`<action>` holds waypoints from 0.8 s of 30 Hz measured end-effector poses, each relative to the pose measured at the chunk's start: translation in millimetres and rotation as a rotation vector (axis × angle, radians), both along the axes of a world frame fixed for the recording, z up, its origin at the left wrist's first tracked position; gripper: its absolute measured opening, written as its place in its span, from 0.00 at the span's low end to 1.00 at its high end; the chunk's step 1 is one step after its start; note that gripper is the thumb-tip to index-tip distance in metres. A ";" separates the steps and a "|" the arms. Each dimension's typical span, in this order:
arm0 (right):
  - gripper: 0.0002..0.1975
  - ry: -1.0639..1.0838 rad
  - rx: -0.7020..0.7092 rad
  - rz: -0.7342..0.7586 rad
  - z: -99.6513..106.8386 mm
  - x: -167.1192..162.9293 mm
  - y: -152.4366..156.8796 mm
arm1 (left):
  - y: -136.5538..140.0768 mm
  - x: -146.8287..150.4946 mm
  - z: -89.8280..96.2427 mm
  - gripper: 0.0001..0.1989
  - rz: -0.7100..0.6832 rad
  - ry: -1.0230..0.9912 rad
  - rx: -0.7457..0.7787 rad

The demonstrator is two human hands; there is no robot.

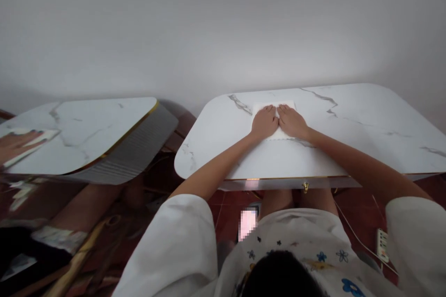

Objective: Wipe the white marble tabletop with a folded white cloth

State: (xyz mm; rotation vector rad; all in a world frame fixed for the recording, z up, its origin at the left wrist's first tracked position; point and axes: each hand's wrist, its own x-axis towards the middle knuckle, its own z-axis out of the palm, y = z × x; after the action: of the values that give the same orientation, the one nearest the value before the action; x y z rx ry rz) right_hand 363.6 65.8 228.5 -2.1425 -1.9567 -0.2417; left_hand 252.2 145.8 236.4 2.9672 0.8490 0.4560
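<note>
Dark hair (283,276) fronts the table (216,134); on it, uneven pressure by flat-pressed left hand (265,120) and right hand (291,121) could bunch cloth (278,135).

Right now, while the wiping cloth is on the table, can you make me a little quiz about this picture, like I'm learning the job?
1. True or false: the left hand and right hand both rest on one white cloth.
2. Pick one. The small knob on the front of the near table is: a) black, b) gold, c) blue.
3. Count: how many hands can you see on the two tabletops?

Key:
1. True.
2. b.
3. Three: two on the near table, plus another person's hand on the left table.
</note>
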 end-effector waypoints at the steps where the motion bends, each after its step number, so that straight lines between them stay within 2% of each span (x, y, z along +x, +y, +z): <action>1: 0.28 -0.001 0.003 0.002 0.2 4.1 11.2 | 10.9 4.0 0.3 0.25 0.002 -0.007 0.002; 10: 0.26 0.041 0.026 0.015 -1.6 30.7 105.2 | 105.9 29.5 -9.0 0.23 0.015 -0.055 0.059; 14: 0.26 0.026 0.028 0.019 -1.8 45.2 135.2 | 136.9 45.9 -13.8 0.22 0.013 -0.064 0.093; 19: 0.25 0.027 0.045 -0.020 -1.7 69.7 145.2 | 145.7 71.7 -6.9 0.19 -0.003 -0.037 0.107; 24: 0.26 0.001 0.040 -0.108 -2.6 90.2 121.3 | 126.9 98.7 -1.3 0.20 -0.075 -0.001 0.099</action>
State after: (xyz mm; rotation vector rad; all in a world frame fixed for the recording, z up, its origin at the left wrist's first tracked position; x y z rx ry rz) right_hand 453.8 187.1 225.9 -2.2251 -1.8218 -0.2965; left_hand 350.9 272.7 235.1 3.0760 0.7323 0.5112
